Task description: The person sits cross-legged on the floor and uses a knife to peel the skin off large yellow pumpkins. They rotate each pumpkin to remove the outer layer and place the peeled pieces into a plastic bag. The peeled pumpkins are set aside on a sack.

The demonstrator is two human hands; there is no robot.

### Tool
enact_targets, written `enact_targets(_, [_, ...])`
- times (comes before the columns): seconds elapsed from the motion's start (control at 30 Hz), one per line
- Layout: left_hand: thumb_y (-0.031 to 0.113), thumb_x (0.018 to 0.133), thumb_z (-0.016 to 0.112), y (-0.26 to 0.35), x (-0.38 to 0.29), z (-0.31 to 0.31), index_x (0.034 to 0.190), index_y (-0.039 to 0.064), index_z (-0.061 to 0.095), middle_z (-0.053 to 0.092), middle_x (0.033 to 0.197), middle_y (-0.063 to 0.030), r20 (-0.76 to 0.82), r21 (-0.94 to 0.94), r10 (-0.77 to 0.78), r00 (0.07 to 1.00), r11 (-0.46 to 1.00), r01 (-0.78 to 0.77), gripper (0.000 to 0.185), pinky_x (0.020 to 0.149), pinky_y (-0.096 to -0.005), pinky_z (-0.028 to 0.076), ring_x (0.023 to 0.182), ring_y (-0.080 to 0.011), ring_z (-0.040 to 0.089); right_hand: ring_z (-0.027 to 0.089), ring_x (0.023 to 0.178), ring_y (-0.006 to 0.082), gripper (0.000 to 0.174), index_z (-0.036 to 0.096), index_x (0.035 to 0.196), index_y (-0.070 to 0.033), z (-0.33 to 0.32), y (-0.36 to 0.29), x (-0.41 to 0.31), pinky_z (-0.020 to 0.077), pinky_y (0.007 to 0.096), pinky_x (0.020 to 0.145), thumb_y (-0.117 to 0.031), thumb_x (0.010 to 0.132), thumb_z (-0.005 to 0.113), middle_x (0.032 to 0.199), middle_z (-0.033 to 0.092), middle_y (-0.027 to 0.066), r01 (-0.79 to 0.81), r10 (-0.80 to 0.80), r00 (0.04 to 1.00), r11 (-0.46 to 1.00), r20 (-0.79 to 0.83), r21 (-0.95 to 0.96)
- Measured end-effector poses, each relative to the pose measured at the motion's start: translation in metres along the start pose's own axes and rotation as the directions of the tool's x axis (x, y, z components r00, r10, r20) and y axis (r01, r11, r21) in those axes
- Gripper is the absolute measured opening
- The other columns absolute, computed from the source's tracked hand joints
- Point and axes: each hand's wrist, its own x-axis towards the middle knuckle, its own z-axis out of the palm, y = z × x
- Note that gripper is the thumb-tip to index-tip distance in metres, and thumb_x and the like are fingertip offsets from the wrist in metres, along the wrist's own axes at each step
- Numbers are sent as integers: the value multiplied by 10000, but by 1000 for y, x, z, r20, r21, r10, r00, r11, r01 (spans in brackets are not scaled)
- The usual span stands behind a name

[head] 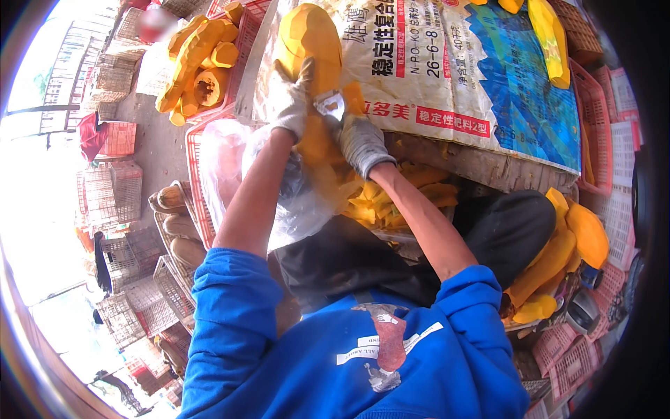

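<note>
A long, peeled orange squash (310, 39) lies over the near left corner of a printed woven sack (361, 63), its lower end reaching toward my lap. My left hand (291, 105), in a pale work glove, grips its left side with thumb and fingers spread over the flesh. In my gloved right hand (362, 141) is a metal peeler (331, 105), its wide blade against the squash's right side. A strip of orange peel (353, 98) stands up beside the blade. Below my hands, a heap of peelings (379, 201) fills a container, partly hidden by my right forearm.
Peeled squash pieces (201, 57) fill a red crate at the upper left. More peeled squash (549, 251) lies by my right knee, and one (549, 44) rests on the sack's far right. Unpeeled squash (183, 230) and stacked plastic crates (112, 191) stand left. Clear plastic (298, 209) drapes nearby.
</note>
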Motion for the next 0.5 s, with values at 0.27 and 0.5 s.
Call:
enact_targets(0.27, [638, 901, 573, 15, -4, -12, 1526, -2, 282, 498, 1427, -243, 13, -131, -152, 988, 980, 152, 941, 1096, -404, 378, 1315, -370, 494, 659, 653, 348, 525, 657, 787, -9, -31, 16, -36, 540, 444, 630, -494, 965, 566, 681, 660, 185, 130, -177, 919, 980, 353, 154])
enact_targets(0.5, [656, 925, 521, -12, 9, -11, 1492, 8, 358, 562, 1345, -257, 266, -558, -202, 943, 765, 321, 877, 1045, -407, 401, 1244, -360, 541, 377, 400, 43, 543, 515, 731, -129, -36, 25, -35, 272, 216, 342, -628, 944, 542, 562, 418, -57, -339, 53, 928, 532, 369, 776])
